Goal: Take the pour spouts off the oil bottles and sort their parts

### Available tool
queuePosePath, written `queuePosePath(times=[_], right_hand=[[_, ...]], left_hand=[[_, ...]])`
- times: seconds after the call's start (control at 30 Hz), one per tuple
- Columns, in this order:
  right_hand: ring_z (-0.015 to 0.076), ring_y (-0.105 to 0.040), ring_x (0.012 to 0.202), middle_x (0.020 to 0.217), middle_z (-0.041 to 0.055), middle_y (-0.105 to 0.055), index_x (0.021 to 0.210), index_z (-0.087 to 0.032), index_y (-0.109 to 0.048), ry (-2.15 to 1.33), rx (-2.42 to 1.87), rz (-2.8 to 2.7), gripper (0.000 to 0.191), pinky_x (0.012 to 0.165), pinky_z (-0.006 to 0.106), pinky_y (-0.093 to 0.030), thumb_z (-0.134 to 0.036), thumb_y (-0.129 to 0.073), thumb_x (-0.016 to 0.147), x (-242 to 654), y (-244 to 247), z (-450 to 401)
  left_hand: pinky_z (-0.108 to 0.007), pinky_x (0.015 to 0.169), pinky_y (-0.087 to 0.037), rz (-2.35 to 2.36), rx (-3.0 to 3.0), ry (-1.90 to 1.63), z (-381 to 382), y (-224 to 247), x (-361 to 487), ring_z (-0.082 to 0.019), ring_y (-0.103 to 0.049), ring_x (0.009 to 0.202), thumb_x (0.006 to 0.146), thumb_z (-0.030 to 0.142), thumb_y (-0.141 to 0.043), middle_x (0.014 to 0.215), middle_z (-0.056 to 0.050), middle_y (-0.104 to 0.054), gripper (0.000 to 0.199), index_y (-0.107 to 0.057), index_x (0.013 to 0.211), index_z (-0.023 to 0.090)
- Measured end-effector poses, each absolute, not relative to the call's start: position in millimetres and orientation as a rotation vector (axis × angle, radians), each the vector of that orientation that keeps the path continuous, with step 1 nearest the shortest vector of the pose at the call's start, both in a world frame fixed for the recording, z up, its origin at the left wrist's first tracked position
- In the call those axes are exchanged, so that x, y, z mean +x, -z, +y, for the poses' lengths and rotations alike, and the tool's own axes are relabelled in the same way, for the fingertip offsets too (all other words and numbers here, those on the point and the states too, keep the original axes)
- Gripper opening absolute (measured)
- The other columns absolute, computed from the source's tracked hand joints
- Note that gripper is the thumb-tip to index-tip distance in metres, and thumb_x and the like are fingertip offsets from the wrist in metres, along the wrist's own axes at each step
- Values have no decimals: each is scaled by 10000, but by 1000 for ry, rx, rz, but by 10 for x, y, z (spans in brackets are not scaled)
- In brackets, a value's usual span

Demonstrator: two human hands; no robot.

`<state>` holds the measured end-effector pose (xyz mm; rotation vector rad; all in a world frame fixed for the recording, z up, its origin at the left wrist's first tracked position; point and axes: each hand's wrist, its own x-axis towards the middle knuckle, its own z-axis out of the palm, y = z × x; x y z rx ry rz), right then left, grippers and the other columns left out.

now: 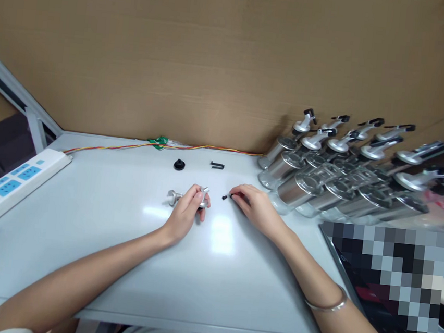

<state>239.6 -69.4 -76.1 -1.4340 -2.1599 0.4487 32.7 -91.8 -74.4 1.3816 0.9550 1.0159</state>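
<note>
My left hand is wrapped round a silver metal spout part, whose tip points up between thumb and fingers. Just left of that hand a clear and silver round piece shows. My right hand is closed in a pinch at the table, with a small dark bit at its fingertips, too small to name. Beside those fingertips lies a small black piece. Farther back are a round black cap and a thin black clip-like part.
Glass bottles with silver and black spouts crowd the right back of the white table. A power strip lies at the left. Wires run along the back. A dark, partly pixelated flat object lies at the right.
</note>
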Motion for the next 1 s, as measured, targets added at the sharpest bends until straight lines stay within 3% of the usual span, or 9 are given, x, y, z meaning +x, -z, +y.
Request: queuePosePath(times=[0.3, 0.57, 0.8, 1.0], right_hand=[[198, -572, 830, 841, 74, -613, 882, -162, -643, -355, -1440, -2202, 168, 777, 316, -449, -133, -480, 861, 2414, 819, -684], [211, -527, 871, 903, 81, -543, 1039, -202, -662, -252, -1400, -2297, 225, 789, 336, -447, -186, -522, 863, 2400, 829, -697], [195, -551, 846, 884, 74, -586, 860, -189, -655, -268, -1367, -2226, 108, 765, 313, -453, -182, -550, 834, 2389, 779, -690], [124, -529, 589, 667, 2, -607, 738, -190, -555, -385, -1475, -2046, 48, 600, 232, -416, -154, -526, 749, 2484, 640, -694]], left_hand=[[-251, 634, -393, 955, 1380, -1004, -919, 754, 322, -69, -489, 528, 942, 426, -339, 797, 30, -513, 284, -422, 805, 192], [-250, 623, -401, 957, 1368, -1001, -916, 737, 319, -73, -491, 527, 932, 430, -353, 790, 26, -521, 283, -431, 801, 192], [-254, 635, -395, 957, 1374, -1003, -922, 736, 326, -71, -485, 523, 929, 424, -350, 790, 28, -516, 278, -425, 797, 191], [-258, 646, -398, 965, 1381, -997, -922, 721, 320, -72, -489, 525, 929, 424, -343, 790, 28, -516, 283, -429, 794, 191]])
